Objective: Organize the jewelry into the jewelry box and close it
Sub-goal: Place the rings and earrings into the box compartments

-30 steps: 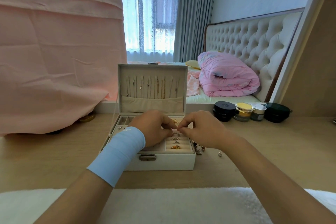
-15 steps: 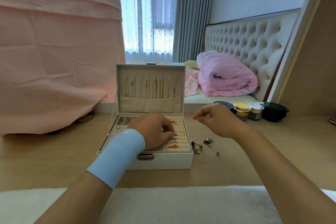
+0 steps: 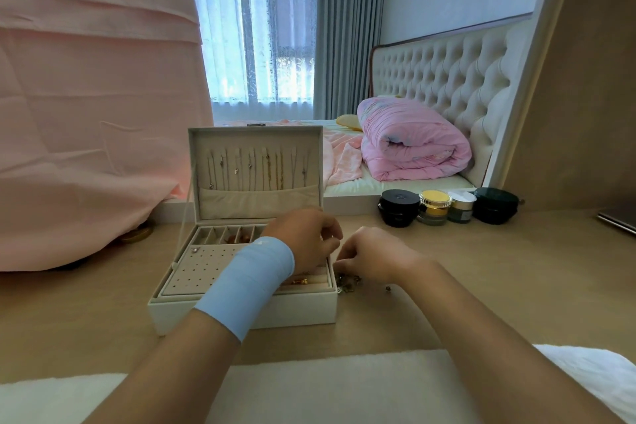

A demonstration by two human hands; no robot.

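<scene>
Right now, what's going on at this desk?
A person is sorting jewelry into an open jewelry box. The left hand is over the box's ring rolls. The right hand reaches into loose pieces on the desk beside it. Whether either holds anything is hidden. The lid stands open, necklaces hanging inside.

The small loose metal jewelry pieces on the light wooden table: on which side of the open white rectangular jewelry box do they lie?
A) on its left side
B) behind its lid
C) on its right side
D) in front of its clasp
C: the small loose metal jewelry pieces lie on the table beside the white jewelry box's right wall, near the right hand.
</scene>
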